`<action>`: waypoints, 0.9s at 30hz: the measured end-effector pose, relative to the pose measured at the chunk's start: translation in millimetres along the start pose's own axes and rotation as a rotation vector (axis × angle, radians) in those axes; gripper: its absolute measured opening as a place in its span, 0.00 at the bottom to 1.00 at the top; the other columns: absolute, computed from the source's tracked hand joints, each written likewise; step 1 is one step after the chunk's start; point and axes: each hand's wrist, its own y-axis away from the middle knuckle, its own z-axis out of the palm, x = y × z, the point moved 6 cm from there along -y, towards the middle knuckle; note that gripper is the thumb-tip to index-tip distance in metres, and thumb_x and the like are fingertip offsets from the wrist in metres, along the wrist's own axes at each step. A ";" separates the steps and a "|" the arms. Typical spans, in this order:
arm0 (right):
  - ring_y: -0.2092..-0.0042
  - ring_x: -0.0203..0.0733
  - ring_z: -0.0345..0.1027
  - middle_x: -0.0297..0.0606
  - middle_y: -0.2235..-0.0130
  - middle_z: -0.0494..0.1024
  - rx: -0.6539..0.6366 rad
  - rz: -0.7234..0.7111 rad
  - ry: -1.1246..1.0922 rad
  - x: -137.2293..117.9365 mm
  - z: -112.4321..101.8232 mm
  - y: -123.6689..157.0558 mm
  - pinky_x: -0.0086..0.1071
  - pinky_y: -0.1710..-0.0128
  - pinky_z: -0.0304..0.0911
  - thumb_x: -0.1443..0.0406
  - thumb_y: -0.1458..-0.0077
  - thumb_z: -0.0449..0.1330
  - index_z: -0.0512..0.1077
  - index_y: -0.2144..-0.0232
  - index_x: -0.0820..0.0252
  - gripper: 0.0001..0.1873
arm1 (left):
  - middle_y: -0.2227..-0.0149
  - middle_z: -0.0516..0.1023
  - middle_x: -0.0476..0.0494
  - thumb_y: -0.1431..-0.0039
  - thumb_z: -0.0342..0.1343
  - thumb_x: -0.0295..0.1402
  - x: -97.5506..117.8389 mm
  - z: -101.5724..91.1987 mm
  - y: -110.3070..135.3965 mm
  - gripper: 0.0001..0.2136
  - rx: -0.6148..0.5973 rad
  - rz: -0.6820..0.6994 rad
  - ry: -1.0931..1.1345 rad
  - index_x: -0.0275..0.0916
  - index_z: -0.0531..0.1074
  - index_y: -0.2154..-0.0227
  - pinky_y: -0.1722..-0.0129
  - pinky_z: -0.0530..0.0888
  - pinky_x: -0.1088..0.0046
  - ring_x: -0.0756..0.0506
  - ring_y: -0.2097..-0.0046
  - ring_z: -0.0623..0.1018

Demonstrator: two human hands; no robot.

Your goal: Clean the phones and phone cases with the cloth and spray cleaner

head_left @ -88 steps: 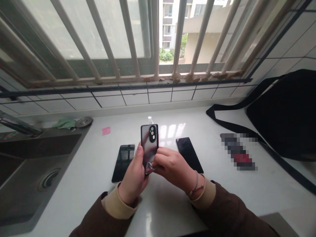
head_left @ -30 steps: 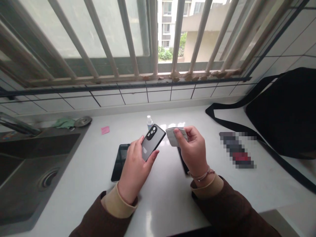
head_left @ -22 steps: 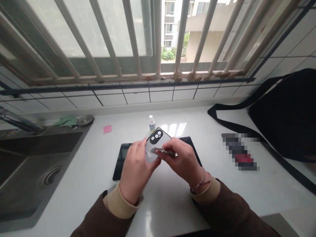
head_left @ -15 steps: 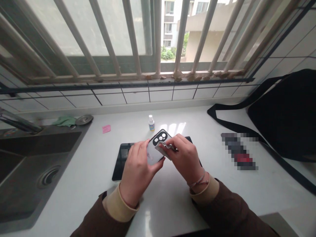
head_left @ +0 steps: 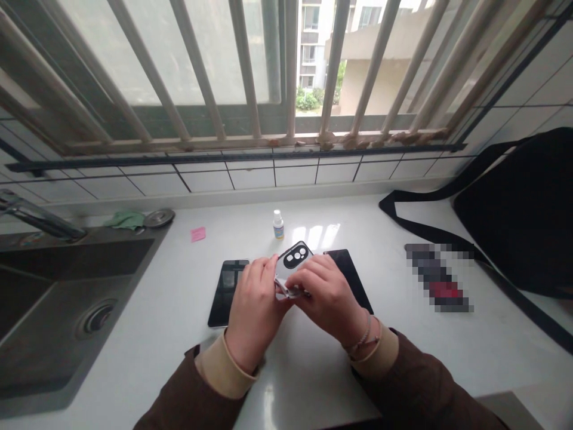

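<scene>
A phone case (head_left: pixel 282 267), pale with a black camera cutout at its upper end, is tilted up in my left hand (head_left: pixel 257 304), whose fingers grip its left edge. In my right hand (head_left: pixel 329 292) is a crumpled grey-white wipe (head_left: pixel 293 291), pinched and pressed against the case's lower part. Much of the case's lower half is hidden behind my fingers. A dark-screened phone (head_left: pixel 222 292) lies to the left of my left hand. Beyond my right hand lies another flat black device (head_left: pixel 351 278), partly covered by that hand.
A small white-capped bottle (head_left: pixel 278 227) stands behind the case. Further left are a pink paper note (head_left: pixel 197 233) and a sink (head_left: pixel 134 280) with a green cloth (head_left: pixel 126 220) and metal lid (head_left: pixel 159 217). A black bag (head_left: pixel 519 215) and a blurred item (head_left: pixel 436 278) lie at right.
My right hand has moved the wipe down from beside the camera cutout to the case's lower part. The view has shifted slightly.
</scene>
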 end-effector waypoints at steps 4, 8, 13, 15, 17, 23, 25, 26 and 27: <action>0.63 0.46 0.66 0.35 0.67 0.76 0.009 0.131 0.060 7.9 8.5 1.1 0.41 0.59 0.62 0.66 0.31 0.66 0.71 0.65 0.54 0.09 | 0.47 0.78 0.31 0.37 0.67 0.30 5.0 -2.4 0.0 0.28 0.033 0.033 0.042 0.34 0.66 0.37 0.44 0.79 0.47 0.32 0.47 0.78; 0.62 0.47 0.65 0.36 0.67 0.75 0.083 0.258 0.147 21.7 1.1 2.0 0.42 0.58 0.61 0.61 0.30 0.67 0.70 0.67 0.54 0.13 | 0.46 0.78 0.32 0.41 0.71 0.31 12.2 -5.0 -0.1 0.32 0.034 0.074 0.079 0.36 0.65 0.37 0.43 0.79 0.47 0.31 0.46 0.78; 0.63 0.48 0.64 0.35 0.67 0.72 0.205 0.354 0.213 39.6 -12.8 5.0 0.42 0.60 0.60 0.60 0.29 0.65 0.65 0.67 0.52 0.15 | 0.46 0.78 0.32 0.43 0.75 0.34 16.7 -7.6 0.9 0.36 0.035 0.078 0.119 0.37 0.65 0.36 0.42 0.78 0.48 0.31 0.45 0.78; 0.63 0.47 0.63 0.34 0.67 0.70 0.246 0.388 0.230 48.2 -17.0 6.2 0.41 0.61 0.60 0.61 0.29 0.66 0.64 0.67 0.52 0.16 | 0.46 0.77 0.32 0.44 0.76 0.34 16.7 -7.3 1.2 0.37 0.029 0.067 0.125 0.36 0.65 0.35 0.41 0.78 0.48 0.32 0.45 0.78; 0.64 0.46 0.63 0.33 0.68 0.69 0.273 0.421 0.230 55.2 -20.5 6.9 0.40 0.62 0.60 0.61 0.29 0.66 0.63 0.68 0.52 0.16 | 0.46 0.77 0.33 0.44 0.76 0.35 15.3 -6.1 0.9 0.37 0.018 0.053 0.125 0.36 0.65 0.35 0.41 0.78 0.49 0.32 0.45 0.78; 0.64 0.45 0.65 0.33 0.68 0.70 0.355 0.289 0.176 35.3 -28.6 3.9 0.41 0.61 0.63 0.63 0.31 0.68 0.67 0.66 0.53 0.14 | 0.47 0.77 0.32 0.45 0.76 0.35 5.4 -3.0 -1.0 0.36 0.006 -0.019 0.032 0.32 0.68 0.37 0.43 0.78 0.51 0.31 0.46 0.78; 0.62 0.45 0.67 0.34 0.66 0.73 0.306 0.150 0.054 17.8 -23.3 1.8 0.42 0.59 0.65 0.66 0.33 0.69 0.68 0.64 0.53 0.12 | 0.48 0.78 0.31 0.43 0.75 0.34 5.1 -3.7 -0.5 0.33 0.024 -0.012 -0.019 0.31 0.69 0.37 0.46 0.78 0.51 0.31 0.47 0.78; 0.61 0.45 0.69 0.34 0.66 0.74 0.270 0.078 -0.019 9.2 -19.6 1.3 0.42 0.59 0.67 0.66 0.34 0.70 0.69 0.63 0.53 0.12 | 0.47 0.78 0.30 0.40 0.72 0.32 5.5 -4.4 0.0 0.31 0.037 -0.007 -0.049 0.31 0.69 0.37 0.47 0.78 0.51 0.31 0.47 0.78; 0.61 0.45 0.69 0.35 0.65 0.74 0.237 0.015 -0.082 1.7 -15.9 1.1 0.41 0.59 0.68 0.67 0.34 0.70 0.70 0.62 0.53 0.11 | 0.47 0.79 0.30 0.38 0.69 0.29 6.3 -5.3 0.6 0.28 0.052 -0.002 -0.081 0.31 0.69 0.37 0.49 0.78 0.52 0.31 0.47 0.79</action>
